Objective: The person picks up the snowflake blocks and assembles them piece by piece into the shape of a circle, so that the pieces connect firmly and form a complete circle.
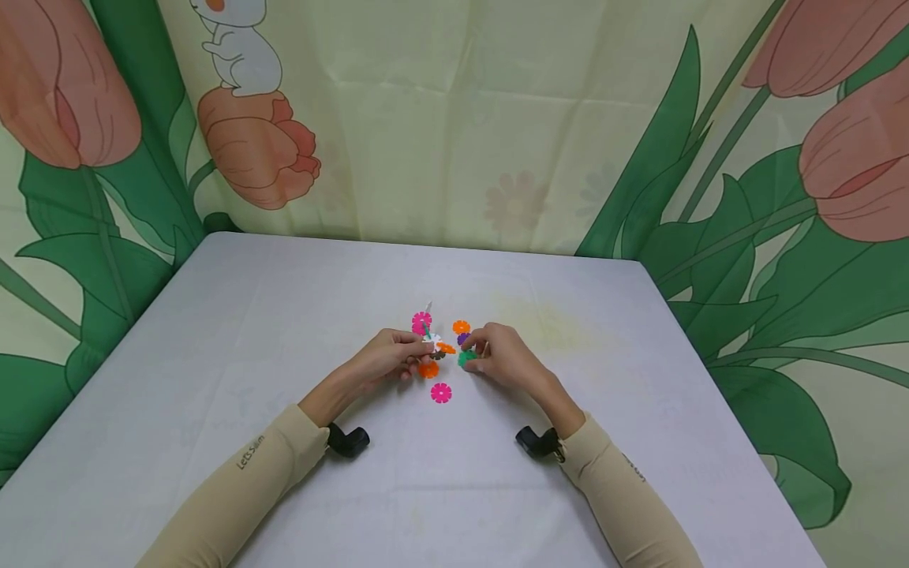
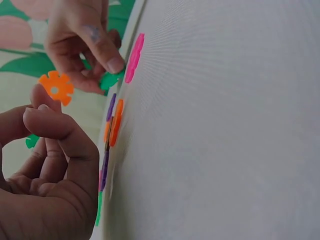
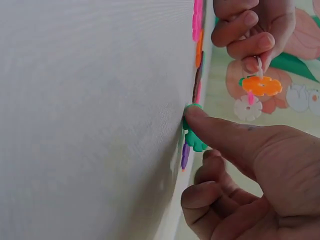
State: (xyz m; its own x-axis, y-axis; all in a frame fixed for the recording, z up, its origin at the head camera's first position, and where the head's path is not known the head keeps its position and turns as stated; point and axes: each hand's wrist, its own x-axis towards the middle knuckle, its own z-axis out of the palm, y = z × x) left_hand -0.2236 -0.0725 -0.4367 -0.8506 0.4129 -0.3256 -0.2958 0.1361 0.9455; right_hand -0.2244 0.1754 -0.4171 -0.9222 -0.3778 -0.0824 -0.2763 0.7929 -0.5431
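Observation:
My left hand pinches a small cluster of notched plastic snowflake discs above the tabletop. An orange disc in it shows clearly in the right wrist view, with a pink piece and a white disc joined below. In the left wrist view a bit of green disc peeks out behind my fingers. My right hand pinches a green disc between thumb and fingertips, close to the table, to the right of the cluster. A purple disc lies beside those fingertips.
Loose discs lie around both hands on the white-covered table. A pink disc is nearest me, an orange disc sits by the left fingers, and another orange disc lies farther back. A printed curtain hangs behind.

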